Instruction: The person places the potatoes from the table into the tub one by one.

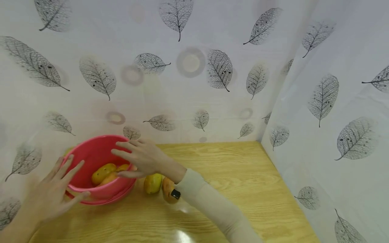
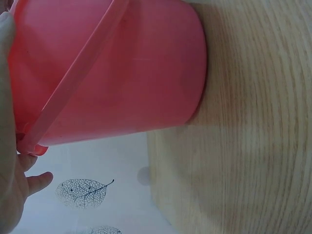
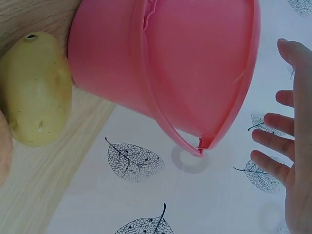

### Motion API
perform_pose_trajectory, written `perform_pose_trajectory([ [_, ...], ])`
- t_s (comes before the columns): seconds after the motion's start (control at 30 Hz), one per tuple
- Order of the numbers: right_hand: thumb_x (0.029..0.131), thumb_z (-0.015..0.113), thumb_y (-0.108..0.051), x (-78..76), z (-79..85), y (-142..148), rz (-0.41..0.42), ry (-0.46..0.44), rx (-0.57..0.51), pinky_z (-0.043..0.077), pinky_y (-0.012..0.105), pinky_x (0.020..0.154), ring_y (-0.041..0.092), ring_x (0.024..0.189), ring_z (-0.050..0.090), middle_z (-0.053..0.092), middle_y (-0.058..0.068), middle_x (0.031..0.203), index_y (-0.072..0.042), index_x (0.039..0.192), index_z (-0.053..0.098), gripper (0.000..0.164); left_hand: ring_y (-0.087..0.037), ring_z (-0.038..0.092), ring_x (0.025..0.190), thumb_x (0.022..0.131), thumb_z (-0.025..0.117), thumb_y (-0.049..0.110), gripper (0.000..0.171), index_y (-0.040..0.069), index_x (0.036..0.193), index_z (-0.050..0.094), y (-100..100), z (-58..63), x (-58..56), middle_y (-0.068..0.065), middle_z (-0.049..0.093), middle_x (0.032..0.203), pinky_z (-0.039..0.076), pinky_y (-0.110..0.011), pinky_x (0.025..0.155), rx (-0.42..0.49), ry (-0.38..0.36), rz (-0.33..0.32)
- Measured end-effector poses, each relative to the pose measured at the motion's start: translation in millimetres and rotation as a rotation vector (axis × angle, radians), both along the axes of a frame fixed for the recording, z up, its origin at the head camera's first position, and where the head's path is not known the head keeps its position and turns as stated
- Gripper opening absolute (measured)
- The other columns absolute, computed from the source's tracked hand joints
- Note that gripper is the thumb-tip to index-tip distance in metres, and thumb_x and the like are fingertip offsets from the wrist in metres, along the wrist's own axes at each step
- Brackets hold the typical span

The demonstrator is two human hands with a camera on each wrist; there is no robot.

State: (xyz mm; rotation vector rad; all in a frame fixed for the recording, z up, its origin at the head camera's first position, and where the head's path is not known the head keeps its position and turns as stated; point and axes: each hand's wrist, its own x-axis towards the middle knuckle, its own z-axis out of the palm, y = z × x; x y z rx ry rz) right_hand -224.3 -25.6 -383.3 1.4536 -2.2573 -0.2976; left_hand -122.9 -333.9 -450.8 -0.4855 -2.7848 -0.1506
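Observation:
A pink bucket [image 1: 104, 192] stands on the wooden table with several yellow-brown potatoes [image 1: 103, 173] inside. My left hand [image 1: 50, 192] is at the bucket's left rim, fingers spread and fairly straight, thumb toward the front. In the left wrist view, its fingertips are right by the handle hinge [image 2: 30, 146]. My right hand [image 1: 143, 157] reaches over the right rim with extended fingers and holds nothing. The right wrist view shows those fingers [image 3: 273, 141] apart from the bucket's rim. The bucket's handle [image 3: 158, 109] hangs down along its side.
Right of the bucket, a yellow potato [image 1: 153, 184] and a browner one [image 1: 168, 189] lie on the table [image 1: 243, 175]. A small black block [image 1: 175, 194] shows by my right cuff. Leaf-printed white sheeting [image 1: 188, 101] borders the table at the back and right.

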Motion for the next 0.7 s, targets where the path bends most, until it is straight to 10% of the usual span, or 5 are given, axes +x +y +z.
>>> perform_pose_trajectory([
  [0.7, 0.095, 0.056, -0.075, 20.5, -7.4, 51, 0.034, -0.169, -0.016, 0.046, 0.038, 0.124, 0.027, 0.15, 0.052, 0.044, 0.013, 0.168, -0.012, 0.165, 0.036, 0.096, -0.041, -0.009, 0.166, 0.087, 0.073, 0.065, 0.108, 0.01, 0.168, 0.026, 1, 4.1, 0.4, -0.023, 0.01, 0.178, 0.046, -0.087, 0.086, 0.0, -0.037, 0.016],
])
